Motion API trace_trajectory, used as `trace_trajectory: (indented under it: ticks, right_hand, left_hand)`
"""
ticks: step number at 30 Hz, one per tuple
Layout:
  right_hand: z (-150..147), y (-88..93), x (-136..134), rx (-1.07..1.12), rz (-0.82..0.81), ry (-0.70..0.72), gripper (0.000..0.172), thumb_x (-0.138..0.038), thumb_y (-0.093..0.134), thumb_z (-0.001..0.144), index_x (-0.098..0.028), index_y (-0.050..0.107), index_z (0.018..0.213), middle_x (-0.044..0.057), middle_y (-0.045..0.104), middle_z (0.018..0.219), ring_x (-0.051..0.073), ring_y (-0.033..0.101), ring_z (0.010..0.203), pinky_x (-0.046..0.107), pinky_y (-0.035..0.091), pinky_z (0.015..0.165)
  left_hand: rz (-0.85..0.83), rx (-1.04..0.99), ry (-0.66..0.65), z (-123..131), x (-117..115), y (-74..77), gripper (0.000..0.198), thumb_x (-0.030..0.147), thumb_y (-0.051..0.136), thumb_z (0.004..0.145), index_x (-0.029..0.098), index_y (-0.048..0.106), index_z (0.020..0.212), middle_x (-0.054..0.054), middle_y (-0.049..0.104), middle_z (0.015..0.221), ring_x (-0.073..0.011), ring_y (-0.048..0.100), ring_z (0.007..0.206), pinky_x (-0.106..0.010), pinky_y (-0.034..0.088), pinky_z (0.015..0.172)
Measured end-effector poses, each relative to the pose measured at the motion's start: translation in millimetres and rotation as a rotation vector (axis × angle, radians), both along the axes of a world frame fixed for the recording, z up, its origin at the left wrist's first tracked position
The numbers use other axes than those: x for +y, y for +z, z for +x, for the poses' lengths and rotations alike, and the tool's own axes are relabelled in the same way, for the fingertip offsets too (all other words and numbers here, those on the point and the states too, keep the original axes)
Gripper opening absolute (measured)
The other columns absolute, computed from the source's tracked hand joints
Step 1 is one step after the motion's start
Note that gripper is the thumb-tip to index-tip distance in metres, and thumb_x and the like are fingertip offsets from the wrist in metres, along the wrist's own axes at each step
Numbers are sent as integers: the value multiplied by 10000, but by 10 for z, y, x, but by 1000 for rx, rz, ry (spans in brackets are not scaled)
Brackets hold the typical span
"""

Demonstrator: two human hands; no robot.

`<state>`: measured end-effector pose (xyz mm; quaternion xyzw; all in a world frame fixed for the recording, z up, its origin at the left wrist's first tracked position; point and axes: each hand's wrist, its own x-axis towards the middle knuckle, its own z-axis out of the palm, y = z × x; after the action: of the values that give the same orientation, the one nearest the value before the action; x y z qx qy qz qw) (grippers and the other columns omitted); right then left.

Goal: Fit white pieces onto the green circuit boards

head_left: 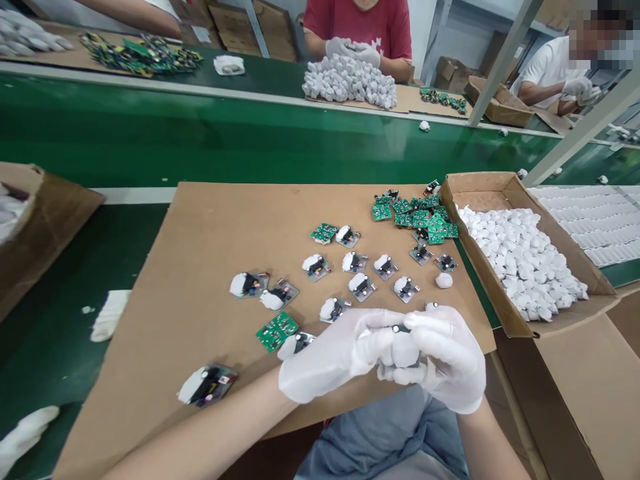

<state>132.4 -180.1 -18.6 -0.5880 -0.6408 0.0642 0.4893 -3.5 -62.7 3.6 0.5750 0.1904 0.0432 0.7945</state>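
Both of my hands wear white gloves. My left hand (345, 350) and my right hand (447, 353) meet over the front edge of the cardboard sheet, fingers closed around a small white plastic cap (404, 351). Small dark bits show at its upper edge; whatever else is in the fingers is mostly hidden. Beyond my hands lie several small circuit boards with white caps, such as this one (361, 287). Close to my left wrist is a green circuit board (277, 331), and a capped board (207, 385) lies at the front left. A loose white cap (443, 280) sits beyond my right hand.
A pile of green circuit boards (420, 217) lies at the sheet's far right corner. Beside it stands a cardboard box (517, 187) of white caps. A green conveyor (225, 147) crosses behind, with co-workers beyond. Another box (50, 220) is at left.
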Motion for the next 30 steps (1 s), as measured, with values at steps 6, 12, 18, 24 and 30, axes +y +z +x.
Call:
trace_trajectory:
  ticks: [6, 12, 18, 24, 30]
  right_hand:
    - [-30, -11, -27, 31, 37, -58, 218, -376, 499, 998, -239, 632, 1104, 34, 664, 767, 179, 678, 666, 337, 595, 599]
    - [21, 61, -41, 49, 105, 128, 549, -524, 577, 922, -276, 479, 1402, 63, 665, 923, 224, 693, 819, 412, 598, 747]
    - [25, 65, 18, -90, -1, 97, 270, -375, 562, 969, -305, 673, 1205, 33, 650, 874, 143, 649, 627, 323, 575, 666]
    - [65, 36, 18, -140, 67, 98, 541, -513, 480, 972, -310, 424, 1470, 44, 642, 871, 177, 649, 689, 334, 565, 651]
    - [49, 89, 10, -158, 55, -8, 622, -520, 556, 928, -306, 392, 1489, 34, 636, 841, 174, 618, 694, 277, 521, 586]
  left_hand:
    - [-333, -107, 49, 6, -49, -82, 419, 541, 727, 764, 135, 653, 686, -35, 598, 644, -143, 530, 590, -267, 433, 574]
    - [-447, -227, 21, 30, -48, -104, 328, 429, 755, 766, 131, 637, 695, -29, 591, 656, -143, 556, 578, -258, 415, 546]
    - [-398, -157, 98, 67, -78, -255, 287, 341, 762, 727, 150, 585, 606, -10, 569, 593, -133, 506, 564, -266, 389, 554]
    - [-479, -196, 88, 87, -85, -172, 304, 363, 750, 713, 157, 577, 573, -12, 566, 589, -142, 536, 561, -288, 432, 586]
    - [-418, -90, 13, 60, -77, -13, 389, 468, 746, 723, 149, 583, 573, -7, 555, 581, -112, 469, 538, -253, 338, 508]
